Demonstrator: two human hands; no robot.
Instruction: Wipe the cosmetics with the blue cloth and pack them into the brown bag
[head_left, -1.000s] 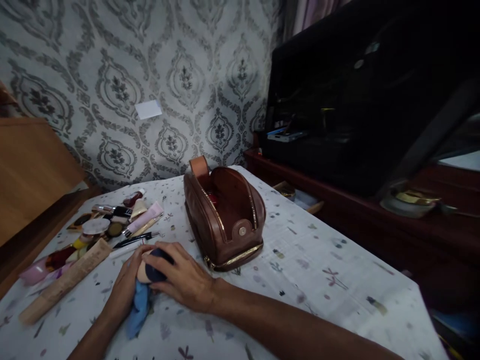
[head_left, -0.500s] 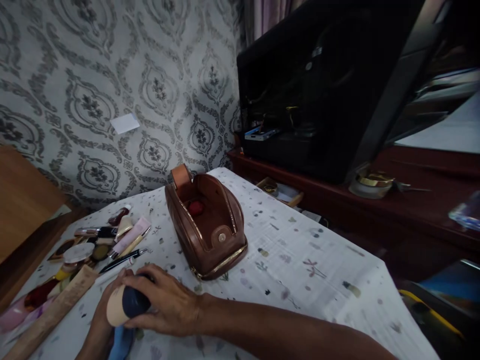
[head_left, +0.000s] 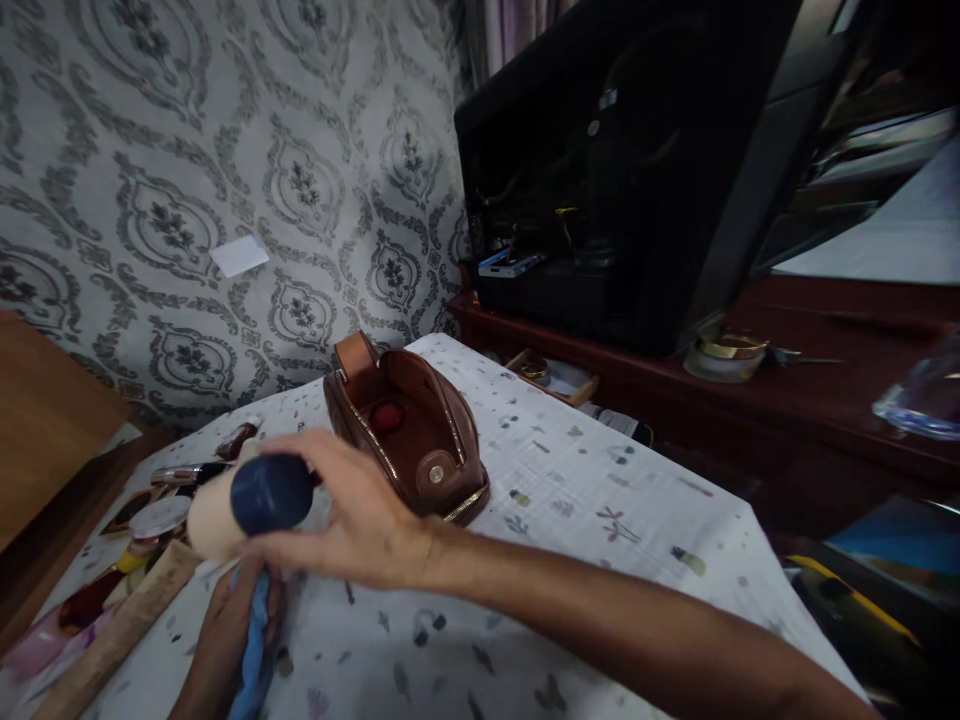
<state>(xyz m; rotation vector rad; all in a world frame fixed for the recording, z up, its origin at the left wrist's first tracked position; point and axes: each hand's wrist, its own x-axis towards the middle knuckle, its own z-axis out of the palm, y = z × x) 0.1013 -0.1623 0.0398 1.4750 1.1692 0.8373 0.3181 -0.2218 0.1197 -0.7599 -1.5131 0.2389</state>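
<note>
A cream bottle with a dark blue cap (head_left: 271,494) is gripped by my right hand (head_left: 364,520), thumb below and fingers over the top. It is tilted on its side above the table, in front of the bag. Low beside it, my left hand (head_left: 234,622) is closed around a light blue cloth (head_left: 256,640) that hangs down. The brown leather toiletry bag (head_left: 463,455) stands unzipped, with a small red item (head_left: 388,416) inside. My right hand hides part of the bag's near left side.
Cosmetics crowd the table's left side, including a round clear-lidded compact (head_left: 160,517) and a long beige item (head_left: 124,632). A patterned white cloth (head_left: 540,560) covers the table. To the right are an open drawer (head_left: 581,388), a television (head_left: 600,200) and a gold-rimmed jar (head_left: 724,355).
My right hand has lifted the bottle up and away from my left hand, toward the bag. My left hand stays low with the blue cloth. The view has shifted slightly.
</note>
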